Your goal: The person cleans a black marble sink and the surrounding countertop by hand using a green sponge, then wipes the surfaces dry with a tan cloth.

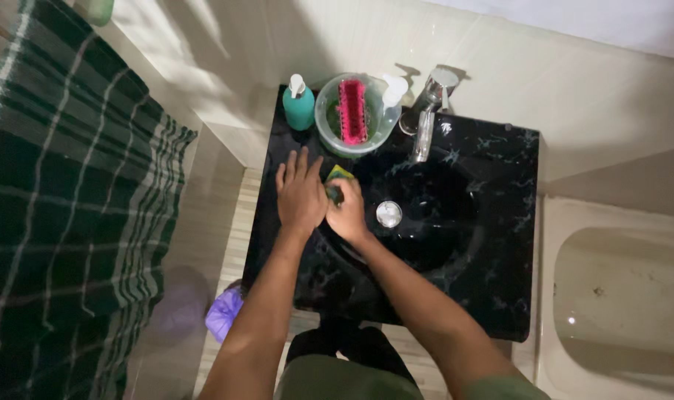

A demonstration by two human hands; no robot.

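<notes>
My right hand (348, 211) grips a yellow and green sponge (338, 176) and presses it on the left rim of the black marbled sink (492, 244). Beside it, my left hand (300, 194) lies flat on the sink's left edge with its fingers spread, touching the right hand. The round silver drain (389, 213) lies just right of my right hand.
At the back stand a teal pump bottle (299, 104), a clear bowl (329, 126) holding a pink brush (351, 111), a clear pump bottle (391, 100) and a chrome tap (428, 111). A green plaid cloth (63, 222) hangs left. A white bathtub (618, 296) lies right. A purple bag (224, 312) sits on the floor.
</notes>
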